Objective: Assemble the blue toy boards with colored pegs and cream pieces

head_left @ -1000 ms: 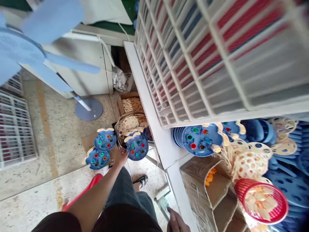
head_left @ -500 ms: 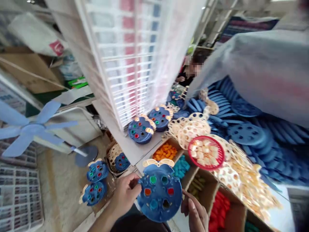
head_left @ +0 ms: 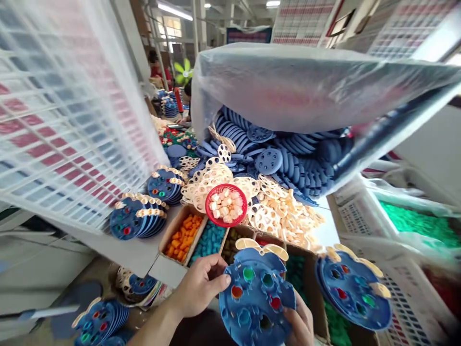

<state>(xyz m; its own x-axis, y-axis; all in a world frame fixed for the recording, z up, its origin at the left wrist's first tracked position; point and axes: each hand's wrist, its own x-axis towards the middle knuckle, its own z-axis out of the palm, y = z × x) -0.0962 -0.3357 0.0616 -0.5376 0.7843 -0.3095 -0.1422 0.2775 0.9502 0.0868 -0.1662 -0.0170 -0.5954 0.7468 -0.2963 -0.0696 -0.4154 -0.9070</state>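
Note:
A round blue plastic toy body (head_left: 252, 298), with a cream two-lobed piece (head_left: 262, 247) along its top and green, red, orange and dark pieces in its holes, is held up in front of me. My left hand (head_left: 201, 283) pinches its left edge between thumb and fingers. My right hand (head_left: 300, 319) grips the lower right edge, some fingers hidden behind the body. Beneath and beyond it are cardboard bins of orange pieces (head_left: 183, 235), teal pieces (head_left: 209, 240) and olive pieces (head_left: 232, 240).
A red basket (head_left: 226, 223) of pale pieces sits behind the bins, beside heaped cream parts (head_left: 288, 216). Blue discs (head_left: 268, 161) pile up under plastic sheeting. Finished stacks stand at left (head_left: 126, 218) and right (head_left: 355, 288). White crates (head_left: 406, 307) are at right.
My view has swung to the right, bringing the right-hand stack and crates into sight. The toy body has tilted slightly, and my right hand's fingers now wrap its lower right edge.

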